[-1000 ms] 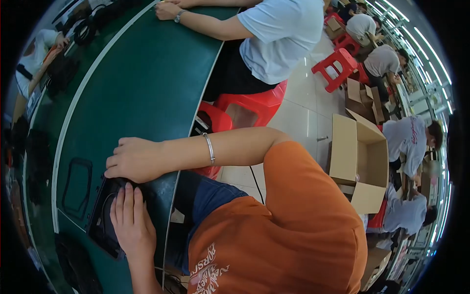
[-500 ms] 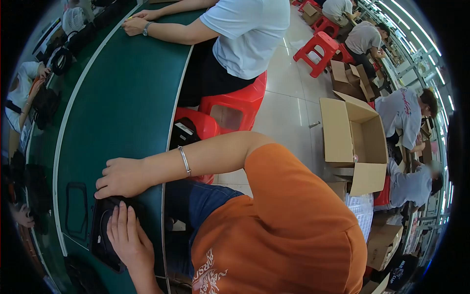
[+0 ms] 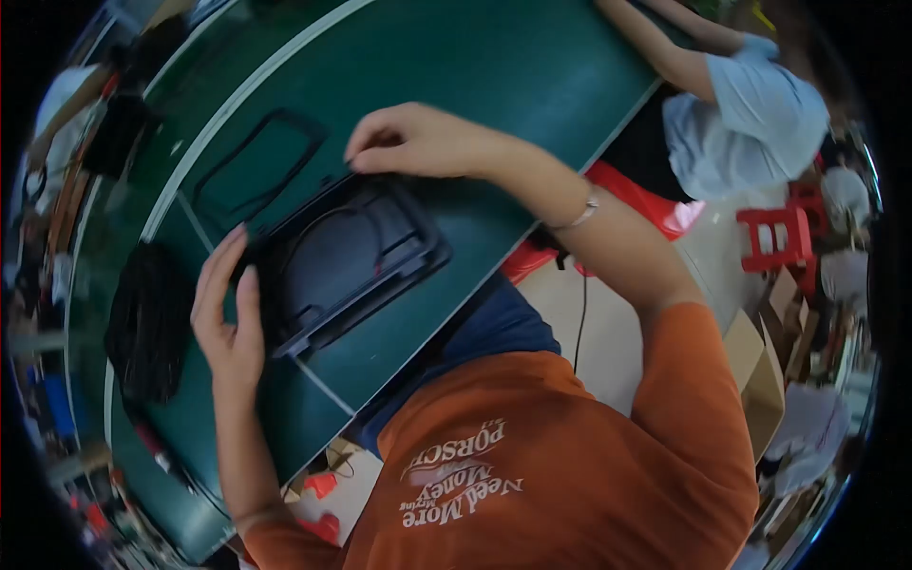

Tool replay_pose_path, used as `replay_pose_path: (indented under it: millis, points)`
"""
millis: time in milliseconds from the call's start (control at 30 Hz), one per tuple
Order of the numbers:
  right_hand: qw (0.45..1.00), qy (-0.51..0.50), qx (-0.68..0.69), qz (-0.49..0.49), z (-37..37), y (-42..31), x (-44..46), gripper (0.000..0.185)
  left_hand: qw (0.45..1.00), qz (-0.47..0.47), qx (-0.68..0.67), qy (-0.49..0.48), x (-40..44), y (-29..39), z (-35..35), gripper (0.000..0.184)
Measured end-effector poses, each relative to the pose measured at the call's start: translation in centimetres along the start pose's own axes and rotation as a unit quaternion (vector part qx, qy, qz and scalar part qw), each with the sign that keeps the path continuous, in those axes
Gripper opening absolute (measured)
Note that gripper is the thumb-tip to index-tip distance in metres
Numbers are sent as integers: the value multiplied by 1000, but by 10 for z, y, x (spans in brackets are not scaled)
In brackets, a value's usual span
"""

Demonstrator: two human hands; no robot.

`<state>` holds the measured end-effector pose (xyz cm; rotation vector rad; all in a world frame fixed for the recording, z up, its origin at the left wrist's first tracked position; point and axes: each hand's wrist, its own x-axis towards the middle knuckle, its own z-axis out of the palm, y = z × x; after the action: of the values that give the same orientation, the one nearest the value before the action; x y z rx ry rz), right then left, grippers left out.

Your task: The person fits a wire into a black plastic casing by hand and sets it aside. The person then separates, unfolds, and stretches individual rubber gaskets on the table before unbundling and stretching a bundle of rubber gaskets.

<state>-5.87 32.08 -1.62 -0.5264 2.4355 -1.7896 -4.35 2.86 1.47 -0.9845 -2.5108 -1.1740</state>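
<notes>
Lying leftmost on the green table (image 3: 484,81), a dark bundle (image 3: 149,328), the left hand (image 3: 231,332), fingers parted at one end of a black case (image 3: 337,256), grip unclear, a black frame (image 3: 301,166) beyond, the right hand (image 3: 408,142) curled at the case's far edge, hold unclear, a person (image 3: 746,123) rightmost

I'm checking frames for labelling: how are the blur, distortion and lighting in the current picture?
Head view: the wide lens bends the white strip on the green table and leaves the corners black; blur softens the black frame and the co-worker's pale shirt; the black tray is dimly lit, so fine detail inside is hard to read.
</notes>
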Motion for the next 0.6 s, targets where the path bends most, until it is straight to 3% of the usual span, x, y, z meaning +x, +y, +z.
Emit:
replay_pose_path:
  millis: [200, 400, 600]
  points:
    - [989, -67, 32, 126, -7, -25, 7, 22, 990, -49, -118, 54, -12, -21, 10, 31]
    - [983, -112, 16, 148, -8, -18, 17, 20, 986, -29, -154, 49, -13, -25, 13, 29]
    - [971, -159, -22, 179, -8, -27, 30, 20, 978, -72, -189, 52, -16, -26, 15, 30]
